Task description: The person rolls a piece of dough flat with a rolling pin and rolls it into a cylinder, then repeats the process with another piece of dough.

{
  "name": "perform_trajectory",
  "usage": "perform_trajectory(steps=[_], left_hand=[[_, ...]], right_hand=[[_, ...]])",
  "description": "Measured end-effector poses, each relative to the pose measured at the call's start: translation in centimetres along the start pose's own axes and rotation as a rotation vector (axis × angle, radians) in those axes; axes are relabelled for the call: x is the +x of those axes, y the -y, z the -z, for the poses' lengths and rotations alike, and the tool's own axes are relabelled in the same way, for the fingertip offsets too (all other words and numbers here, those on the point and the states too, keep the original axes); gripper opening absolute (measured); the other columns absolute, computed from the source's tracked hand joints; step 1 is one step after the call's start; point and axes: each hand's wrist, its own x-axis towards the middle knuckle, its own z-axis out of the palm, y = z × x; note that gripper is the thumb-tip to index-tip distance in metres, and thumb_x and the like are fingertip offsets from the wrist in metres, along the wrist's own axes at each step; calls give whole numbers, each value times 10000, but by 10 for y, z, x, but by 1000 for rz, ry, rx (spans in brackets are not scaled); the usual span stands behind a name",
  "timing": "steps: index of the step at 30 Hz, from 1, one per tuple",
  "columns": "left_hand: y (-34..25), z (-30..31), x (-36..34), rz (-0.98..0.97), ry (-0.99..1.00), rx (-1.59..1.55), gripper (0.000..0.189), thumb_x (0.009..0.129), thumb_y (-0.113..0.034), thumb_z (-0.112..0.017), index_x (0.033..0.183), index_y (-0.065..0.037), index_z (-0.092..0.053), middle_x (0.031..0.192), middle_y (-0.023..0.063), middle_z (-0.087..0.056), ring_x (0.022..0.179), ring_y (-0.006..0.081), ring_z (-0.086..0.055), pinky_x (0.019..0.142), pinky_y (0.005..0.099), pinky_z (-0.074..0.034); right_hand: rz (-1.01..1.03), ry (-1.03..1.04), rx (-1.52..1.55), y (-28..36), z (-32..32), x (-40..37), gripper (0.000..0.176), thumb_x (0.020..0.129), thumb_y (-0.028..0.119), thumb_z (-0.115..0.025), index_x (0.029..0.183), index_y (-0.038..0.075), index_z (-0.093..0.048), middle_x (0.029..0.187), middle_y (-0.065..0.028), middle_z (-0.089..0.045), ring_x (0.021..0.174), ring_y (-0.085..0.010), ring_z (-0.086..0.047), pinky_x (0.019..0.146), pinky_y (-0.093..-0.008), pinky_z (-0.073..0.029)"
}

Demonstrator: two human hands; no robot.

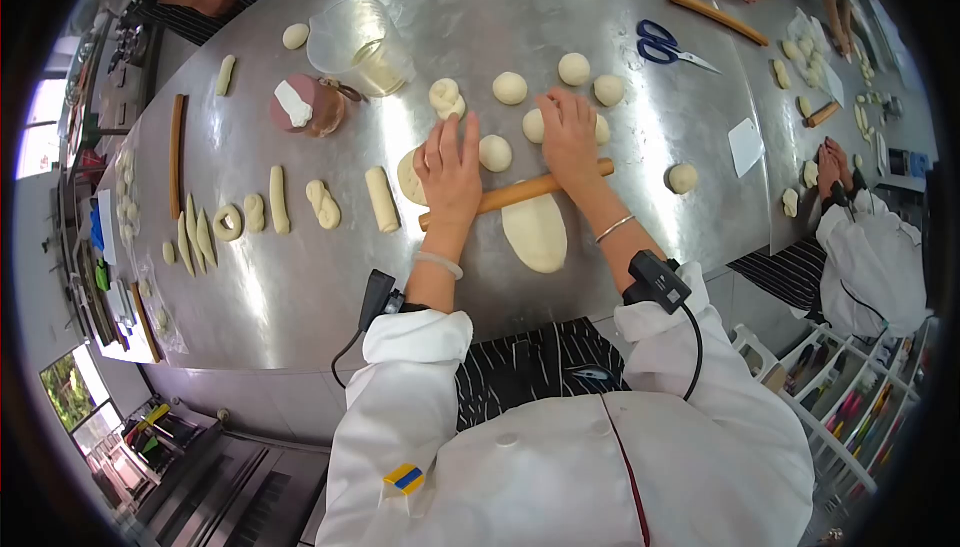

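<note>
A wooden rolling pin [520,194] lies slantwise across the far part of a flattened oval of dough [536,239]. My left hand [450,167] rests over the pin's left part, fingers stretched forward and open. Over the right part is my right hand [570,137], also open, its fingers reaching among the dough balls. A pale dough piece [409,179] is partly hidden by my left hand. Between my hands sits a dough ball [495,154]. Just beyond my left fingertips lies a knotted dough piece [447,99]. What lies under my palms is hidden.
Shaped dough pieces, including a dough roll [381,200] and a dough ring [228,223], lie leftward on the metal table [330,297]. A clear jug [345,37] and a pinkish container [322,110] stand behind. Scissors [660,45] and a white scraper [745,148] lie right. Other people work around the table.
</note>
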Motion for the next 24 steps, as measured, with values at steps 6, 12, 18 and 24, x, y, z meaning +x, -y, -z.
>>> perform_trajectory(steps=[6, 12, 18, 24], left_hand=[[-19, 43, -25, 71, 145, -425, 683, 882, -316, -623, 1497, -133, -391, 1556, 104, -346, 1454, 284, -296, 1168, 508, -218], [-33, 70, -71, 23, 346, -457, 756, 876, -406, -610, 1510, -85, -351, 1589, 115, -290, 1491, 314, -200, 1196, 547, -119], [-43, 92, -111, 41, 415, -482, 808, 875, -474, -588, 1504, -33, -334, 1592, 116, -289, 1490, 302, -209, 1195, 529, -138], [-53, 109, -134, 88, 432, -476, 812, 884, -476, -593, 1499, -17, -329, 1584, 122, -300, 1484, 289, -227, 1191, 506, -172]], right_hand=[[-7, -187, 56, 21, 34, -39, 498, 821, 29, -615, 1308, 47, -511, 1403, -141, -487, 1290, -344, -469, 1037, -504, -353], [-42, 72, -1, 29, 60, -100, 594, 892, 187, -621, 1433, 35, -431, 1552, -160, -344, 1431, -353, -327, 1139, -566, -239], [-77, 278, -27, 38, 79, -146, 679, 873, 304, -659, 1463, 74, -412, 1573, -85, -332, 1444, -314, -306, 1150, -572, -216], [-12, 274, 26, 36, 90, -161, 637, 908, 274, -619, 1475, 82, -402, 1575, -84, -327, 1456, -294, -289, 1161, -562, -201]])
